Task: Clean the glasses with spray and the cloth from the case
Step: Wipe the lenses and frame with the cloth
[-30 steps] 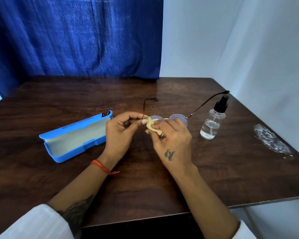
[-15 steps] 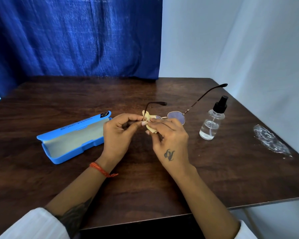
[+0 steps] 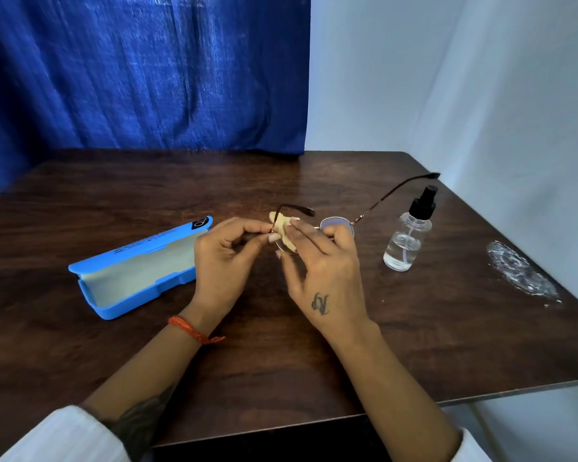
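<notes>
Glasses (image 3: 337,225) | both hands gripping, right (image 3: 321,261) with cloth (image 3: 282,225) | left (image 3: 224,258) | case (image 3: 131,271) left, spray bottle (image 3: 407,238) right

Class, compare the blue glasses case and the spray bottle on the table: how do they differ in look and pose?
The case is opaque blue; the bottle is clear with a black spray top. The case lies flat and open, lid back; the bottle stands upright. The case is by the left hand, the bottle beyond the right hand. Both rest on the table, untouched.

The cloth (image 3: 283,228) and right hand (image 3: 321,261) hide the left lens of the glasses (image 3: 337,225) (rim edge only). Case (image 3: 137,265) lettering is too small to read.
</notes>
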`<state>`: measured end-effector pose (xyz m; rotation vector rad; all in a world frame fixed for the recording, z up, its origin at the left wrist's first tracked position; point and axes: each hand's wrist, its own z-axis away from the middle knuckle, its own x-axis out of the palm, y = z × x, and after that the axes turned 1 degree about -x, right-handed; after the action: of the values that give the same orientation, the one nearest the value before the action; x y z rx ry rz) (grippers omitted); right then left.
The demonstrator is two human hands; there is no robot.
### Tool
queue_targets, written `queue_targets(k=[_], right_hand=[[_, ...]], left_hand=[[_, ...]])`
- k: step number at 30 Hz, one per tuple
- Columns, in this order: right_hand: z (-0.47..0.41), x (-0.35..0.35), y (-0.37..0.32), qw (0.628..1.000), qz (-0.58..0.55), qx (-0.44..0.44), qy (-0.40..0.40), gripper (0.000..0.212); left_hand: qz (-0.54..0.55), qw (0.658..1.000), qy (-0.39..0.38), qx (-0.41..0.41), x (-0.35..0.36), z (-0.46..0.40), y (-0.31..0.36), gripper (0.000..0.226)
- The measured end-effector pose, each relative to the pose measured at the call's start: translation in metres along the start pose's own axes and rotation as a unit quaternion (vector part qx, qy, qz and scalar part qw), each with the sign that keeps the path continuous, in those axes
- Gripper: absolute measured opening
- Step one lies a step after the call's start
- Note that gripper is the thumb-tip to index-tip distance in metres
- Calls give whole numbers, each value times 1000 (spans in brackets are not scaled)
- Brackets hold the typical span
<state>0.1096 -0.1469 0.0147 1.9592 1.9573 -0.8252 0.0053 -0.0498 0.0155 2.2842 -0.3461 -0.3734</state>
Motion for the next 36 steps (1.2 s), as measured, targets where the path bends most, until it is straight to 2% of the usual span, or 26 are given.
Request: queue_targets(k=[4,10,16,21,28,33,36], right_hand=[[0,-2,-1,998,68,15,7,33],[2,-2,-2,994,98,0,48,29],[2,0,-1,993,62,-23,96,18],[-1,3,-1,996,-43,-25,69,18],[0,4,-1,997,71,-19,-14,36],[3,7,-3,998,36,-1,56,24],[4,6,-2,998,5,-8,68,18]], left_hand=[[-50,998,-1,25,0,0,0,16],[-64,997,16,39,0,-1,4,17],[-29,999,36,26,2,1,3,14],[9,999,36,-12,2,1,2,19],[5,999,36,-15,2,0,5,24],[-9,999,43,-13,2,0,4,18],[-13,999,44,-16,3,0,3,17]])
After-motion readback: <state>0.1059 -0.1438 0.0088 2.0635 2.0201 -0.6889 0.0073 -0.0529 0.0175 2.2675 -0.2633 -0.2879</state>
